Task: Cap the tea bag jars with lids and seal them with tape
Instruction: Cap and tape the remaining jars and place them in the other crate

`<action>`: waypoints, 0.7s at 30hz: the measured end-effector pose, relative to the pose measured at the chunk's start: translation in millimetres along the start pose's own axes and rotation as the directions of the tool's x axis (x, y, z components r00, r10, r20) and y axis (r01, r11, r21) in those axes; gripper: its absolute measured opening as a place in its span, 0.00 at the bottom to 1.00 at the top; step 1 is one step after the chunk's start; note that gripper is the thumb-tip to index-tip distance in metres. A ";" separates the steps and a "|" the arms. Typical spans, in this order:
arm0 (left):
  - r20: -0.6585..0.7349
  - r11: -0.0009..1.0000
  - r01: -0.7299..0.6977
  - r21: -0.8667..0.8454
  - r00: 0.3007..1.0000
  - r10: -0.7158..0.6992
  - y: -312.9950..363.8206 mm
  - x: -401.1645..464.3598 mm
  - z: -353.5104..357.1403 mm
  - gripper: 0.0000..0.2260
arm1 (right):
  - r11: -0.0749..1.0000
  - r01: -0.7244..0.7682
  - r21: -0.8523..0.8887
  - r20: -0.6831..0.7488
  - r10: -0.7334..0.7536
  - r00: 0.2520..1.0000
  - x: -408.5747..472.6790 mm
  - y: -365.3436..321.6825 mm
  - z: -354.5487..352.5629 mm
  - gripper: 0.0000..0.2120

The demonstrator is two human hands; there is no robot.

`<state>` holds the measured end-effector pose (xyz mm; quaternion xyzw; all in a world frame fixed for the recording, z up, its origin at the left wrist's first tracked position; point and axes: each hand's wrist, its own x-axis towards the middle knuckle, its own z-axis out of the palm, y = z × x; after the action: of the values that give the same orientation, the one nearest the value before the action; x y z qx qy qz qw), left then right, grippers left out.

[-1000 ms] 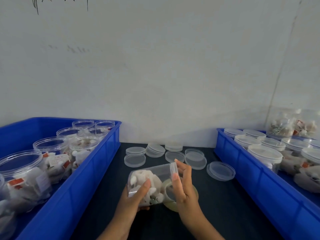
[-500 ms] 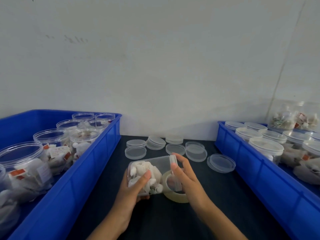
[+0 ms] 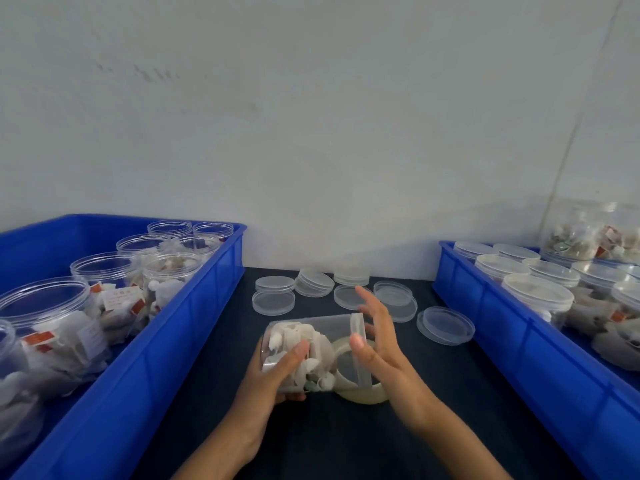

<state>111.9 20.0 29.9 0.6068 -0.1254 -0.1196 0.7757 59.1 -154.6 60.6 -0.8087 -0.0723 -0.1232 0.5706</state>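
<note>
While the left hand grips a lidded jar on its side above the desk, the right hand rests spread-fingered on its lid; open jars await in the left bin.

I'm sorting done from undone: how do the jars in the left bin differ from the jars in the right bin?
The left-bin jars stand open, rims bare, while the right-bin jars carry lids. The left-bin jars stand in one layer; at least one jar rests on top of the right-bin jars at the back. Both sets are clear plastic, hold tea bags, and sit in blue bins.
</note>
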 end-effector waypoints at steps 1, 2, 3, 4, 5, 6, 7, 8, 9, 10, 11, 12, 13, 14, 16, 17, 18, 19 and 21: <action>0.002 1.000 0.007 -0.011 1.000 -0.007 0.2 0.1 -0.4 0.27 | 0.997 0.031 -0.073 0.003 -0.031 1.000 -1.5 0.6 2.2 0.34; 0.003 1.000 0.009 -0.021 1.000 -0.009 0.3 0.2 -0.8 0.26 | 0.987 0.053 -0.151 -0.012 -0.055 0.998 -2.4 1.3 5.6 0.31; 0.002 1.000 0.010 -0.024 1.000 -0.010 0.6 0.1 -1.0 0.26 | 0.972 0.069 -0.223 -0.043 -0.080 0.996 -2.6 1.9 9.8 0.28; -0.001 1.000 0.009 -0.016 1.000 -0.009 0.8 0.1 -1.3 0.26 | 0.953 0.080 -0.293 -0.085 -0.109 0.990 -2.4 3.5 14.2 0.27; -0.003 1.000 0.006 -0.002 1.000 -0.006 1.0 0.1 -1.4 0.26 | 0.928 0.087 -0.362 -0.124 -0.141 0.982 -1.5 5.4 18.7 0.27; -0.005 1.000 0.002 0.015 1.000 -0.002 1.1 0.5 -1.6 0.27 | 0.901 0.093 -0.425 -0.142 -0.168 0.976 -1.0 6.9 22.1 0.30; -0.009 0.999 -0.001 0.032 1.000 0.001 1.5 0.9 -1.8 0.27 | 0.881 0.095 -0.463 -0.144 -0.181 0.973 -0.4 7.9 24.1 0.33; -0.014 0.999 -0.002 0.044 1.000 0.003 1.6 1.3 -2.4 0.28 | 0.879 0.092 -0.468 -0.140 -0.177 0.974 0.4 8.8 24.1 0.34; -0.019 0.999 -0.005 0.047 1.000 0.006 1.5 1.2 -3.1 0.28 | 0.884 0.089 -0.460 -0.135 -0.168 0.977 1.6 10.1 23.0 0.36; -0.022 0.999 -0.011 0.048 1.000 0.012 1.4 1.5 -3.6 0.27 | 0.887 0.085 -0.454 -0.129 -0.160 0.979 3.0 11.1 22.0 0.36; -0.020 0.999 -0.021 0.049 1.000 0.022 1.6 1.2 -3.7 0.26 | 0.891 0.080 -0.447 -0.127 -0.152 0.980 4.1 10.9 21.4 0.36; -0.014 0.998 -0.036 0.051 0.999 0.036 1.9 0.7 -3.3 0.26 | 0.901 0.074 -0.428 -0.132 -0.143 0.981 4.4 10.5 20.9 0.35; -0.009 0.997 -0.053 0.061 0.999 0.054 2.3 0.3 -2.6 0.26 | 0.920 0.070 -0.386 -0.140 -0.133 0.981 4.4 10.2 19.9 0.33; -0.004 0.994 -0.076 0.078 0.997 0.077 2.7 0.1 -1.4 0.28 | 0.943 0.066 -0.326 -0.145 -0.119 0.982 4.5 8.9 18.7 0.28; -0.008 0.980 -0.149 0.134 0.988 0.152 2.4 0.7 -2.3 0.30 | 0.976 0.046 -0.215 -0.156 -0.081 0.984 5.4 4.8 14.6 0.19; -0.011 0.962 -0.197 0.189 0.979 0.202 2.1 1.3 -4.0 0.32 | 0.982 0.043 -0.185 -0.176 -0.076 0.981 5.9 3.1 12.5 0.18; -0.002 0.929 -0.245 0.277 0.967 0.256 1.7 1.6 -6.8 0.35 | 0.981 0.047 -0.187 -0.200 -0.085 0.976 5.9 2.1 10.2 0.19; 0.024 0.870 -0.293 0.396 0.951 0.309 1.4 1.0 -9.8 0.41 | 0.975 0.059 -0.217 -0.220 -0.107 0.970 5.7 0.7 8.9 0.22; 0.114 0.672 -0.389 0.630 0.902 0.416 1.0 -2.1 -13.1 0.46 | 0.954 0.090 -0.286 -0.226 -0.159 0.961 4.8 -1.4 9.1 0.25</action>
<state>114.4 33.0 27.7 0.7930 -0.2738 0.1159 0.5317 64.4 -145.6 60.3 -0.8516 -0.0344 -0.2676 0.4494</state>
